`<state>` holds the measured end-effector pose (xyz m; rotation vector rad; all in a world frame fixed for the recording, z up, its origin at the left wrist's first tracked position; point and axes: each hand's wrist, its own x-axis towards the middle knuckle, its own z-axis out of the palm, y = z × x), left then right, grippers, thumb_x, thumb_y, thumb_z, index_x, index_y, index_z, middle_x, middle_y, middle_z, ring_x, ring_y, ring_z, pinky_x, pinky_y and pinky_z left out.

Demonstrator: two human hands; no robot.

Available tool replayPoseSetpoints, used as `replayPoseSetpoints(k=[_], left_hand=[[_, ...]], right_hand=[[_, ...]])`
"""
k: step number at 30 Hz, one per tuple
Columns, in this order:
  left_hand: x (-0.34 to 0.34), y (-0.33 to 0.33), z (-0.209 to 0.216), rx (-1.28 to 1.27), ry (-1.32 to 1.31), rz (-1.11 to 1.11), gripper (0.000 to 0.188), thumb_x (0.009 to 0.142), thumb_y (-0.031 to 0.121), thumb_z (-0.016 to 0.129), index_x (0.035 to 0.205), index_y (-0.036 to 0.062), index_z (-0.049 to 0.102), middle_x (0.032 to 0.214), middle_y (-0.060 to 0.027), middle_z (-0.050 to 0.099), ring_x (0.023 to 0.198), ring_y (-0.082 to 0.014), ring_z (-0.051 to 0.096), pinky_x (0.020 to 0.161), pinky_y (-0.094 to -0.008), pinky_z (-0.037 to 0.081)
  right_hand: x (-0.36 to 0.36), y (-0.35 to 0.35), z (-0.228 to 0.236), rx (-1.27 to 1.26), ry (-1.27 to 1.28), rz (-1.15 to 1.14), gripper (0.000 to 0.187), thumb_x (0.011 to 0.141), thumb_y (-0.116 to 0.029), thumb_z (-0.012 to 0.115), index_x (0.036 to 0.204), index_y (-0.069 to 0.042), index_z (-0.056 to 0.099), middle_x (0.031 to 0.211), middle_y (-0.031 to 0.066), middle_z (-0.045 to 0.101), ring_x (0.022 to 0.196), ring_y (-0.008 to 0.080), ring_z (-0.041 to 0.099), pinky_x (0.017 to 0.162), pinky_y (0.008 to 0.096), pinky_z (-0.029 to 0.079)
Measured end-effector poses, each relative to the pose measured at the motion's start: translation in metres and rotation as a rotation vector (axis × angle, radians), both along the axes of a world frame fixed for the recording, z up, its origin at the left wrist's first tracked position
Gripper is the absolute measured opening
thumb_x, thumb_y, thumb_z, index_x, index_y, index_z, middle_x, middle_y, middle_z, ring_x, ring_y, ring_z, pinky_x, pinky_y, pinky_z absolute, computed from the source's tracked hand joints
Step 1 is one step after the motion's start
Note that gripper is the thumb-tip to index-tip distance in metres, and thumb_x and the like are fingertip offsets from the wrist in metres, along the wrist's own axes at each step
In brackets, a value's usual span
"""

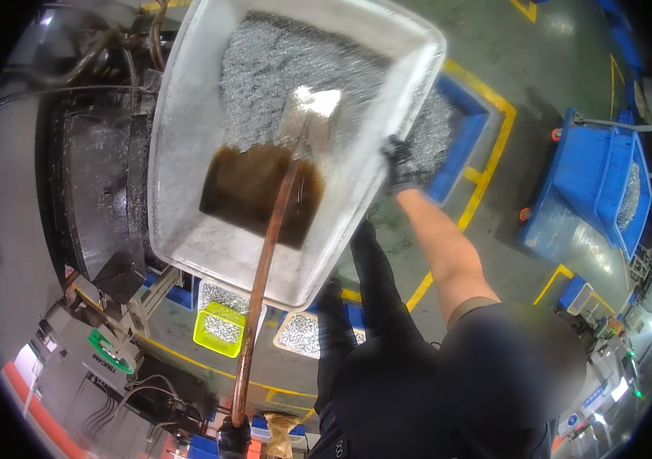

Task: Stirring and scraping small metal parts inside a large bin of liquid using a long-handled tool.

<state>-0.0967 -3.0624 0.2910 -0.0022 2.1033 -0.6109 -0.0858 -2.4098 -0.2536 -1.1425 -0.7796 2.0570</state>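
Observation:
A large white tub [177,153] holds a heap of silvery metal shavings [265,69] at its far end and a pool of dark brown liquid [238,191] nearer me. Across it lies a long brown-handled shovel [271,237], its shiny blade on the shavings at the liquid's edge. At the lower edge of the view, my left hand [234,437], in a black glove, is closed round the end of the shovel's handle. My right hand [400,164], also in a dark glove, is at the tub's right rim, fingers curled over it and slightly blurred.
Right of the tub, a blue bin [463,145] holds more shavings. A blue cart [570,191] stands farther right. Below the tub are a yellow-green basket [202,330] and white trays of small metal parts [299,335]. Machinery [100,199] lines the left. Yellow lines mark the floor.

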Motion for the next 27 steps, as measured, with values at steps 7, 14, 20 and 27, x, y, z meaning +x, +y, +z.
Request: replayPoseSetpoints(k=[7, 14, 20, 27], left_hand=[[0.0, -0.019, 0.011, 0.488, 0.124, 0.58, 0.043, 0.083, 0.052, 0.065, 0.081, 0.0091, 0.058, 0.058, -0.0149, 0.057, 0.046, -0.0343, 0.056, 0.039, -0.0443, 0.041], [0.021, -0.065, 0.006, 0.568, 0.035, 0.893, 0.042, 0.086, 0.05, 0.063, 0.089, 0.0082, 0.057, 0.051, -0.0092, 0.049, 0.04, -0.0254, 0.052, 0.037, -0.0391, 0.04], [0.013, 0.0, 0.013, 0.199, 0.015, 0.392, 0.028, 0.089, 0.034, 0.062, 0.09, 0.0061, 0.06, 0.072, -0.0116, 0.059, 0.059, -0.0175, 0.055, 0.05, -0.0313, 0.045], [0.048, -0.103, 0.027, 0.343, -0.08, 0.065, 0.023, 0.089, 0.017, 0.06, 0.109, 0.0057, 0.057, 0.087, -0.0161, 0.062, 0.072, -0.0211, 0.059, 0.057, -0.0286, 0.049]], right_hand=[[0.014, 0.025, 0.016, 0.596, -0.291, 0.24, 0.026, 0.09, -0.012, 0.045, 0.111, -0.007, 0.059, 0.108, 0.0111, 0.061, 0.103, 0.0248, 0.056, 0.091, 0.0345, 0.045], [0.004, 0.119, 0.13, 1.181, -1.286, 0.618, 0.056, 0.093, -0.041, 0.054, 0.137, -0.008, 0.045, 0.136, 0.0208, 0.049, 0.125, 0.0349, 0.047, 0.106, 0.0417, 0.037], [-0.097, 0.258, 0.124, 1.562, -1.413, 0.787, 0.055, 0.093, -0.038, 0.042, 0.143, -0.015, 0.04, 0.146, 0.0191, 0.038, 0.134, 0.0338, 0.039, 0.109, 0.0422, 0.036], [-0.131, 0.23, 0.124, 1.224, -1.521, 0.948, 0.054, 0.091, -0.035, 0.04, 0.138, -0.007, 0.047, 0.143, 0.0217, 0.041, 0.13, 0.0381, 0.042, 0.11, 0.0414, 0.034]])
